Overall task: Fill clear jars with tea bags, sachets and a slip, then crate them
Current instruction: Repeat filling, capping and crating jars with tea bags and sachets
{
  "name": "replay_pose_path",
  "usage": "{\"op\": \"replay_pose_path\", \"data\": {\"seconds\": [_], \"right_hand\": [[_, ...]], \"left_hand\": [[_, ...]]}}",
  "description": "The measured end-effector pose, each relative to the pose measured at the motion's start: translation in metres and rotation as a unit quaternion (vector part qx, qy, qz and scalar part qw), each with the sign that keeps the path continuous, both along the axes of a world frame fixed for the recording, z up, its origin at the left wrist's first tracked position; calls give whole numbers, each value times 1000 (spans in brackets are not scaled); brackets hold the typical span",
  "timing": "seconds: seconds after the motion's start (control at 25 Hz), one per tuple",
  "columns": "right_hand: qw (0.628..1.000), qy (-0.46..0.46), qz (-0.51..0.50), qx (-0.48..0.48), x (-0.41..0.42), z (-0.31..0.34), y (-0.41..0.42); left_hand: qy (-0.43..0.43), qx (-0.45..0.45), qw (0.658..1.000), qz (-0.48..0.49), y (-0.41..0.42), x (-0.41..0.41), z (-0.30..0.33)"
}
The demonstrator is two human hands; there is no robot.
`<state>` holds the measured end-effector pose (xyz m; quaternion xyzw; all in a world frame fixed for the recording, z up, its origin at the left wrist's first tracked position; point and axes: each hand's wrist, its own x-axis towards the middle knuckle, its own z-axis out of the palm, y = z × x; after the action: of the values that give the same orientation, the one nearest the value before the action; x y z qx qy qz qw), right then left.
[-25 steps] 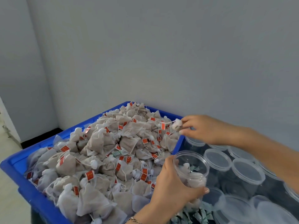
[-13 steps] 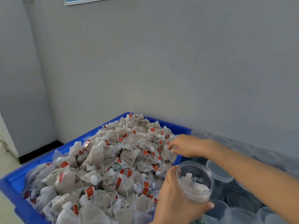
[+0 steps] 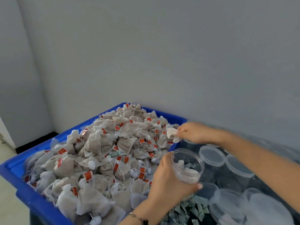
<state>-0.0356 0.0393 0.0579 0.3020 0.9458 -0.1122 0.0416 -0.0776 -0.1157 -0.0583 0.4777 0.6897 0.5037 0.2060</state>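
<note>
**One more tea bag lifted from the heap, bound for the held jar**

At the left and centre of the frame a blue crate [image 3: 14,169] is heaped with tea bags [image 3: 97,143], pale mesh pouches with strings and small red tags. Among them, near the middle of the pile, lies one small green-printed sachet [image 3: 117,153].

Just right of the heap, in the lower centre, the left hand [image 3: 168,182] wraps its fingers and thumb round a clear jar [image 3: 188,166], mouth tilted up and toward the pile. The jar already holds a few tea bags and some small dark-green pieces at the bottom; it is far from full.

Above it, at centre right, the right hand [image 3: 194,132] pinches a single tea bag [image 3: 172,134] between thumb and fingertips. Half a second ago that hand was down in the pile at the crate's right edge; now the bag hangs clear of the heap, just above and to the left of the jar's mouth. That suggests the picking part of this cycle is done and a short drop into the jar is what remains.

Further right, lidded clear jars [image 3: 212,155] stand in rows, and a heap of dark-green sachets [image 3: 190,210] lies at the bottom edge below the held jar.
</note>
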Motion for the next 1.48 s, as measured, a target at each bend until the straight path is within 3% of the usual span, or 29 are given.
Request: {"op": "replay_pose_path", "data": {"seconds": [0.16, 0.36, 0.56, 0.76, 0.84, 0.96, 1.16, 1.48], "right_hand": [[995, 88, 49, 3, 69, 32, -44], [995, 14, 97, -16, 95, 20, -81], [986, 163, 13, 39, 161, 13, -95], [994, 69, -81, 9, 233, -55, -109], [994, 34, -101, -26, 240, -91, -114], [991, 58, -113, -48, 219, -131, -114], [994, -30, -108, 16, 178, -171, -105], [988, -5, -143, 57, 177, -183, -103]], "left_hand": [[-11, -1, 1000, 9, -2, 1, 1], [-32, 10, 999, 9, -3, 2, 0], [31, 34, 999, 6, -14, 7, 3], [80, 14, 996, -27, -28, 24, 13], [66, 8, 998, -16, -41, 36, 3], [5, 21, 999, 25, -67, 54, -16], [-31, 13, 997, 69, -85, 61, -41], [-16, 6, 998, 62, -88, 70, -52]]}}
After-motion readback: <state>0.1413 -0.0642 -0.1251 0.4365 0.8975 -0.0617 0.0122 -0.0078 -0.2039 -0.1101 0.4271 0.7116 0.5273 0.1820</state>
